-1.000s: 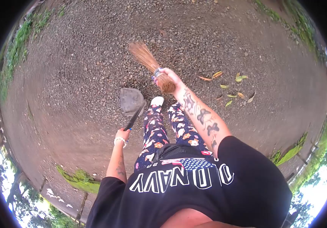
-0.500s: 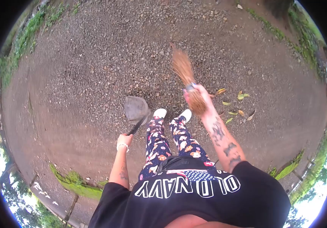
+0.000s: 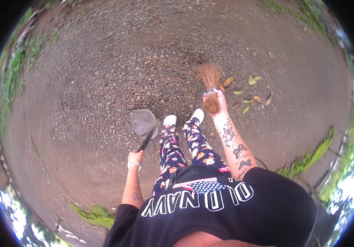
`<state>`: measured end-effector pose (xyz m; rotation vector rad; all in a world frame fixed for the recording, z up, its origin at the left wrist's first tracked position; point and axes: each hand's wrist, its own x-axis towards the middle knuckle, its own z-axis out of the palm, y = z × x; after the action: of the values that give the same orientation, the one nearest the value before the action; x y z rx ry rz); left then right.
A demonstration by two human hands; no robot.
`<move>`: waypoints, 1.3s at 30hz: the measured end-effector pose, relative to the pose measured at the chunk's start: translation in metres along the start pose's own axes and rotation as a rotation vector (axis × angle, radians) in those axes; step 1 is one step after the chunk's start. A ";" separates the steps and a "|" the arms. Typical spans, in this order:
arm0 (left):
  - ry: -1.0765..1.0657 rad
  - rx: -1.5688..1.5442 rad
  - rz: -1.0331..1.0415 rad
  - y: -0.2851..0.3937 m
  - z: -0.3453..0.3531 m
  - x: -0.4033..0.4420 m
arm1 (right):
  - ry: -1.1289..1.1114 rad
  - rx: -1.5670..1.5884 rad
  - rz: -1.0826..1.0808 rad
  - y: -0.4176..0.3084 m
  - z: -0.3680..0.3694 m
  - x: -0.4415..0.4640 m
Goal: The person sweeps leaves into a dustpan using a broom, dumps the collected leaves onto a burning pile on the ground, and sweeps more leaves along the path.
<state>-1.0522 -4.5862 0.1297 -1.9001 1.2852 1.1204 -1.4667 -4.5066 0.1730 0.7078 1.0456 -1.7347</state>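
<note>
My left hand point(image 3: 135, 157) is wrapped round the black handle of a grey dustpan point(image 3: 143, 122), whose pan hangs low to the left of my feet. In my right hand point(image 3: 220, 101) is a short bundle broom point(image 3: 211, 74), gripped at its bound middle. Its bristles fan out away from me towards the gravel, and the cut butt end point(image 3: 212, 105) faces up at the camera. Just right of the bristles lie several yellow and brown leaves point(image 3: 252, 80). Whether the bristles touch the ground I cannot tell.
Gravel point(image 3: 144, 70) covers the ground ahead, with bare dirt at both sides. My white shoes point(image 3: 170, 120) stand between dustpan and broom. Green grass point(image 3: 33, 49) grows along the left edge, and mossy strips point(image 3: 308, 158) lie behind me.
My right hand has turned the broom more upright, drawing its bristles back and right towards the leaves. The dustpan stays in my left hand, and the view has shifted slightly.
</note>
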 end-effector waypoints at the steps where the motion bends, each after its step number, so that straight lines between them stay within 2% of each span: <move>1: -0.011 0.027 0.027 0.000 -0.002 -0.002 | 0.080 -0.083 -0.003 -0.001 0.017 -0.034; 4: -0.030 0.006 0.034 0.021 -0.010 -0.010 | 0.170 -0.180 0.035 0.004 0.016 -0.071; 6: -0.058 0.010 0.067 0.021 -0.008 -0.007 | 0.045 -0.207 0.176 0.001 -0.003 -0.089; 10: -0.157 -0.059 0.065 0.026 -0.017 -0.019 | -0.037 -0.206 0.258 -0.006 -0.062 -0.101; 13: -0.166 -0.021 0.118 0.047 -0.037 -0.033 | 0.082 -0.328 0.204 -0.034 -0.113 -0.115; 15: -0.160 0.073 0.152 0.060 -0.051 -0.033 | 0.163 -0.248 0.132 -0.053 -0.154 -0.123; 17: -0.175 0.142 0.183 0.085 -0.059 -0.039 | 0.178 -0.154 0.073 -0.060 -0.170 -0.131; 19: -0.192 0.208 0.199 0.117 -0.061 -0.051 | 0.205 -0.109 -0.039 -0.060 -0.140 -0.153; 21: -0.230 0.197 0.176 0.154 -0.055 -0.062 | 0.133 -0.208 -0.142 -0.065 -0.125 -0.150; 23: -0.208 0.209 0.208 0.179 -0.040 -0.051 | -0.045 0.015 -0.133 -0.072 -0.122 -0.127; 25: -0.163 0.361 0.288 0.229 -0.021 -0.066 | 0.006 0.140 0.013 -0.096 -0.129 -0.105; 27: -0.125 0.464 0.299 0.279 -0.006 -0.074 | -0.034 0.181 0.012 -0.114 -0.161 -0.077; 28: -0.046 0.620 0.413 0.302 0.000 -0.058 | -0.064 0.187 0.003 -0.123 -0.177 -0.070; 29: 0.027 0.778 0.532 0.328 0.008 -0.053 | 0.075 0.182 -0.025 -0.136 -0.192 -0.075; 32: 0.117 0.920 0.648 0.418 0.039 -0.170 | 0.045 0.227 -0.106 -0.152 -0.275 -0.103; 33: 0.114 0.960 0.661 0.442 0.051 -0.175 | 0.072 0.294 -0.094 -0.160 -0.287 -0.121; 37: 0.220 1.273 1.080 0.548 0.099 -0.180 | 0.182 0.294 -0.162 -0.161 -0.305 -0.201; 39: 0.249 1.328 1.172 0.590 0.126 -0.218 | 0.266 0.319 -0.207 -0.139 -0.314 -0.261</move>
<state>-1.6805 -4.6034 0.2553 -0.2027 2.4622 0.1436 -1.4966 -4.0918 0.2868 1.0866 1.0602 -2.0537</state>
